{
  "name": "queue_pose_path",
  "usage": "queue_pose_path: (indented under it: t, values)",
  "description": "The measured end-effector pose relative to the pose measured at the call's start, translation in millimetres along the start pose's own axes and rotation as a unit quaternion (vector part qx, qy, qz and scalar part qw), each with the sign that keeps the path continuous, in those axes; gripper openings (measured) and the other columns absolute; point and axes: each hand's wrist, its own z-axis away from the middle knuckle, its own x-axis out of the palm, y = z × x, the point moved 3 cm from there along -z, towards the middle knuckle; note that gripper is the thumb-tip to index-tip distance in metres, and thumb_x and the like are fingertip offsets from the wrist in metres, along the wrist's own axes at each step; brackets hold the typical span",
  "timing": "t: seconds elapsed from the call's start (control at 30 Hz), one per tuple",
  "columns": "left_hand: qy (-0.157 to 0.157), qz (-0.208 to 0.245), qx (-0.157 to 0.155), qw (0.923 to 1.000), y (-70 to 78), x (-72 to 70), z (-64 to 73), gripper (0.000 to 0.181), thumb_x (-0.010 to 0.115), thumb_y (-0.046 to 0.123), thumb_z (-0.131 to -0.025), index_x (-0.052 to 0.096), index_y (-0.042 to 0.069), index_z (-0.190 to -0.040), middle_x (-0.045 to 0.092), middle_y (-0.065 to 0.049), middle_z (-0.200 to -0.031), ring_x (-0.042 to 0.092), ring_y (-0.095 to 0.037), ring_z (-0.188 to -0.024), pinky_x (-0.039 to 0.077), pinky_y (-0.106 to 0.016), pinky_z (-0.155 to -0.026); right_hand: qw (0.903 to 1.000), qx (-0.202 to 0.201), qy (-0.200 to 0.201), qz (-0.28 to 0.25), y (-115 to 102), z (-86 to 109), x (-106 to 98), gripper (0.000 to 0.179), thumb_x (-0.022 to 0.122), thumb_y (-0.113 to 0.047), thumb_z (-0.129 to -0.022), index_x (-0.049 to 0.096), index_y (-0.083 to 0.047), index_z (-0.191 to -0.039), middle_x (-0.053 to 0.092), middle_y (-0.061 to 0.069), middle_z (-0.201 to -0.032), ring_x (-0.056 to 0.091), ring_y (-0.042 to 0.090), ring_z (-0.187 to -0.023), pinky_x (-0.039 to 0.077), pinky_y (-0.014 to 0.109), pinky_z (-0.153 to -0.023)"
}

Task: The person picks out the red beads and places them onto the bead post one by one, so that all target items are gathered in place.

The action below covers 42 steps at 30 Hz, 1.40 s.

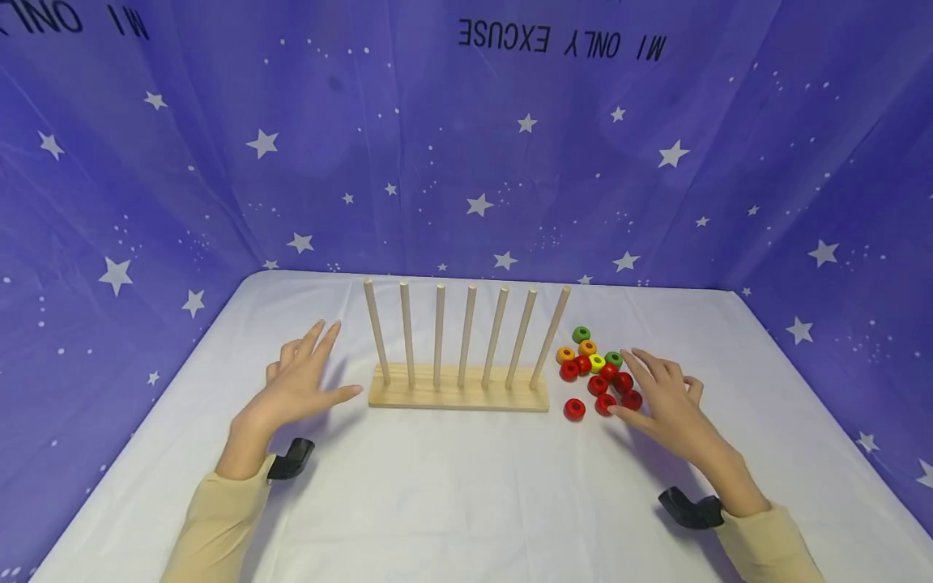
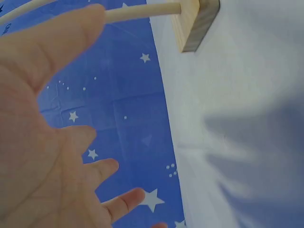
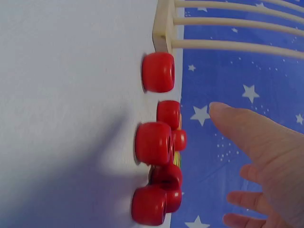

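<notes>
Spread and holding nothing, both hands hung over the tabletop (image 1: 452,502). The left hand (image 1: 295,385) had its thumb pointing at the near left end of the rack (image 1: 459,395), just beside it. The right hand (image 1: 666,405) hung over the right edge of the beads, thumb and fingers apart; the right wrist view showed its thumb clear of the red beads (image 1: 569,371), but whether a fingertip touched the nearest green bead could not be told.

The beads lay right of the rack in a loose cluster: red mostly near, with orange beads (image 1: 565,355), a yellow bead (image 1: 597,363) and green beads (image 1: 581,334) farther off. One red bead (image 1: 574,410) sat apart on the near left. Seven bare pegs (image 1: 466,336) rose from the rack.

Rounded and crowded, the beads could probably scatter if the right fingers closed carelessly and knocked a neighbour. The rack, held by neither hand, might shift or tip if a peg were bumped.

Beyond hung a starry purple curtain (image 1: 408,162).
</notes>
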Motion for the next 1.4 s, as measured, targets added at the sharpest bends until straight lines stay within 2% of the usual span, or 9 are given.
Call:
queue_pose_path:
  t: [0.17, 0.27, 0.4, 0.47, 0.53, 0.67, 0.83, 1.17, 1.4]
  values:
    - [0.004, 0.03, 0.035, 0.9989, 2.5, 4.2, -6.7, 0.095, 0.067, 0.043, -0.081, 0.012, 0.008, -0.151, 0.012, -0.023, -0.155, 0.028, -0.044, -0.122, 0.032, -0.06, -0.085, 0.9996, -0.027, 0.01, -0.004, -6, -6.0, 3, 0.071, 0.077, -0.032, -0.075, 0.047, -0.005, -0.134, 0.048, 0.019, -0.134, 0.04, 0.035, -0.113, 0.025, 0.055, -0.082]
    - [0.009, 0.05, 0.058, 0.997, 4.3, 7.1, -10.9, 0.092, 0.07, 0.035, -0.081, 0.018, 0.003, -0.149, 0.018, -0.025, -0.153, 0.029, -0.044, -0.122, 0.032, -0.061, -0.09, 0.9994, -0.032, 0.006, -0.006, -10, -9.1, 7, 0.067, 0.077, -0.031, -0.075, 0.052, -0.005, -0.131, 0.052, 0.017, -0.13, 0.042, 0.032, -0.111, 0.025, 0.052, -0.082]
    - [0.015, 0.07, 0.089, 0.9935, 7.3, 10.7, -15.9, 0.086, 0.072, 0.026, -0.079, 0.025, -0.004, -0.145, 0.027, -0.03, -0.147, 0.028, -0.048, -0.129, 0.024, -0.062, -0.104, 0.9989, -0.046, 0.001, -0.001, -14, -11.5, 11, 0.059, 0.078, -0.027, -0.074, 0.057, -0.006, -0.125, 0.058, 0.016, -0.125, 0.045, 0.028, -0.106, 0.026, 0.051, -0.082]
    - [0.011, 0.075, 0.095, 0.9926, 8.7, 12.6, -17.8, 0.085, 0.073, 0.023, -0.079, 0.027, -0.005, -0.144, 0.031, -0.03, -0.145, 0.034, -0.047, -0.128, 0.025, -0.06, -0.106, 0.9985, -0.054, -0.005, 0.003, -16, -12.3, 14, 0.055, 0.078, -0.025, -0.074, 0.06, -0.007, -0.123, 0.06, 0.015, -0.123, 0.046, 0.026, -0.104, 0.026, 0.047, -0.081]
    - [0.001, 0.081, 0.095, 0.9922, 10.0, 14.6, -19.4, 0.084, 0.073, 0.022, -0.079, 0.027, -0.006, -0.144, 0.034, -0.03, -0.143, 0.044, -0.044, -0.121, 0.033, -0.056, -0.103, 0.9982, -0.058, -0.013, 0.005, -17, -12.9, 16, 0.053, 0.078, -0.025, -0.074, 0.061, -0.008, -0.121, 0.062, 0.013, -0.12, 0.047, 0.024, -0.102, 0.026, 0.043, -0.078]
    - [-0.014, 0.09, 0.087, 0.9921, 12.0, 17.7, -21.9, 0.085, 0.074, 0.019, -0.077, 0.028, -0.006, -0.144, 0.04, -0.029, -0.139, 0.058, -0.032, -0.096, 0.047, -0.044, -0.083, 0.9976, -0.065, -0.025, 0.001, -19, -13.9, 21, 0.051, 0.078, -0.023, -0.074, 0.062, -0.008, -0.119, 0.064, 0.011, -0.117, 0.048, 0.023, -0.101, 0.024, 0.039, -0.075]
    - [-0.022, 0.102, 0.087, 0.9907, 13.6, 23.0, -25.4, 0.087, 0.076, 0.018, -0.074, 0.029, -0.007, -0.143, 0.044, -0.029, -0.135, 0.057, -0.026, -0.087, 0.047, -0.034, -0.074, 0.9966, -0.08, -0.019, -0.007, -24, -15.0, 25, 0.047, 0.079, -0.019, -0.073, 0.064, -0.009, -0.116, 0.067, 0.009, -0.112, 0.05, 0.023, -0.103, 0.023, 0.038, -0.076]
    - [-0.045, 0.127, 0.082, 0.9876, 15.4, 33.9, -27.9, 0.086, 0.078, 0.017, -0.072, 0.033, -0.013, -0.138, 0.052, -0.027, -0.119, 0.054, -0.019, -0.077, 0.044, -0.028, -0.069, 0.9955, -0.079, -0.05, -0.014, -31, -16.3, 35, 0.042, 0.078, -0.02, -0.074, 0.066, -0.011, -0.114, 0.069, 0.003, -0.105, 0.055, 0.021, -0.1, 0.026, 0.036, -0.076]
    - [-0.047, 0.137, 0.089, 0.9854, 16.6, 37.9, -32.0, 0.079, 0.078, 0.011, -0.071, 0.038, -0.012, -0.135, 0.054, -0.026, -0.113, 0.052, -0.016, -0.073, 0.044, -0.026, -0.065, 0.9937, -0.101, -0.047, -0.015, -33, -17.1, 41, 0.039, 0.079, -0.021, -0.073, 0.068, -0.013, -0.109, 0.069, -0.003, -0.099, 0.056, 0.019, -0.098, 0.027, 0.035, -0.076]
